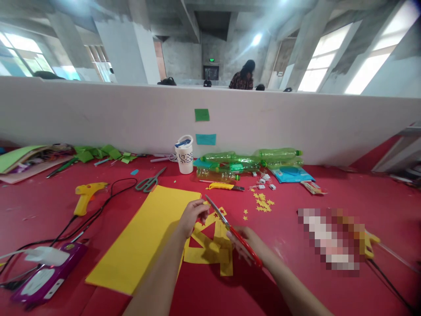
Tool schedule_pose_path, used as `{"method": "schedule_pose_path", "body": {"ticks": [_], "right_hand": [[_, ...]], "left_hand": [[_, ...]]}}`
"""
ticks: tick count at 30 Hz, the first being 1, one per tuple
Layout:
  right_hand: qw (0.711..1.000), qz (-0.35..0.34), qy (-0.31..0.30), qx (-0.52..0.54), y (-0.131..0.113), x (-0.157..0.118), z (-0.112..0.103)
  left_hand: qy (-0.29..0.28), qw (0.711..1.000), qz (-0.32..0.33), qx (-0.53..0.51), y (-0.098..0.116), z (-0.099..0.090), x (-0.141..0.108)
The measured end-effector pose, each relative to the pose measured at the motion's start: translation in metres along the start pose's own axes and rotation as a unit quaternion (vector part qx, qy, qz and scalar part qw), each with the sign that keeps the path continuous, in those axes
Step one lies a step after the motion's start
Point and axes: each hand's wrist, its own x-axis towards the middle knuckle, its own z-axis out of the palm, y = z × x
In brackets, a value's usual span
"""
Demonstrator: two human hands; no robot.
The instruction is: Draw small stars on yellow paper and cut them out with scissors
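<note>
My left hand (194, 216) is closed in a pinch on a small yellow piece (206, 203) at the centre of the head view. To its right, my right hand (248, 245) grips red-handled scissors (241, 241), whose blades point up and left, close beside the small piece. Beneath both hands lie yellow paper scraps (205, 255), some with cut-out gaps. A large yellow sheet (144, 237) rests to the left, partly behind my left forearm. Small yellow stars (263, 202) are grouped beyond my right hand.
Behind are a yellow cutter (222, 186), a white cup (184, 158), green bottles (279, 153) and grey-green scissors (150, 182). At left, a glue gun (86, 195) and purple power strip (49, 276) trail cables. Another glue gun (369, 243) lies right. A white partition (131, 118) borders the red table.
</note>
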Motion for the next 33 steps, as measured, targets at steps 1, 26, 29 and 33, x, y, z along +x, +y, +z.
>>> {"method": "schedule_pose_path", "body": {"ticks": [1, 26, 29, 33], "right_hand": [[1.0, -0.016, 0.016, 0.003, -0.001, 0.0, 0.0], [0.982, -0.083, 0.16, 0.054, 0.001, 0.004, -0.001], [0.979, -0.09, 0.172, 0.066, -0.003, 0.002, -0.002], [0.978, -0.094, 0.172, 0.071, -0.008, -0.001, -0.001]], "left_hand": [[-0.036, 0.999, -0.013, 0.025, 0.001, 0.002, -0.002], [-0.222, 0.965, -0.088, 0.111, -0.002, 0.043, -0.017], [-0.212, 0.97, -0.059, 0.1, 0.0, 0.042, -0.016], [-0.181, 0.98, -0.021, 0.08, -0.003, 0.038, -0.012]]}}
